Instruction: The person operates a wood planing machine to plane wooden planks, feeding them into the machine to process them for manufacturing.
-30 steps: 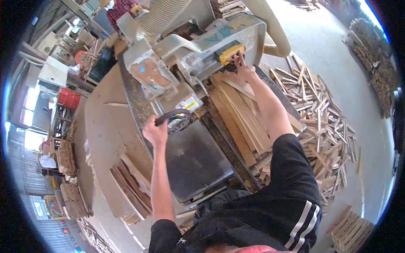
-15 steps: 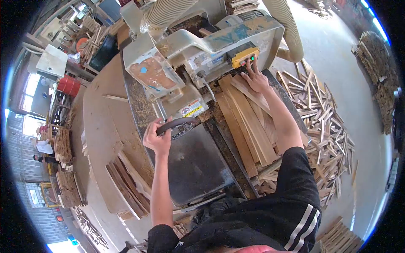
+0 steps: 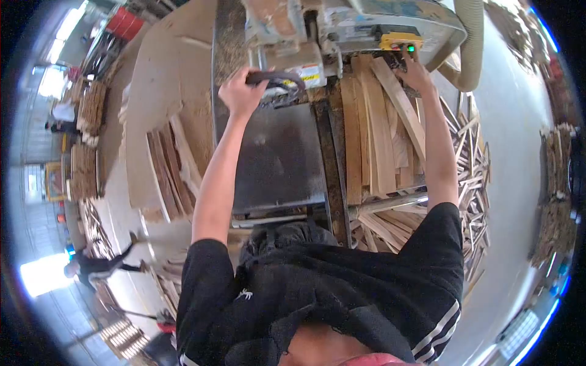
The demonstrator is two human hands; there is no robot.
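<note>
Left hand [image 3: 241, 93]: fingers wrapped around the black handle [image 3: 274, 78], at 12 o'clock of the dark machine table [image 3: 278, 158]; grip unchanged. Right hand [image 3: 414, 72]: fingertips pressed to the yellow switch box [image 3: 400, 41], its green light newly lit, suggesting power on. Boards [image 3: 372, 134] stacked just beside, at 3 o'clock.

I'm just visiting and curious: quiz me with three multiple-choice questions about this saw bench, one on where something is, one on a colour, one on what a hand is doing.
1. Where do the wooden slats lie?
A. right of the dark saw table
B. on the person's lap
C. inside the hose

2. What colour is the switch box?
A. purple
B. yellow
C. white

3. What is the left hand doing?
A. hanging open at the side
B. resting flat on the slats
C. closed around the black handle

Answers: 1 A, the slats are stacked beside the table. 2 B, a yellow box with a green light, at the right hand. 3 C, the fingers wrap the handle.
</note>
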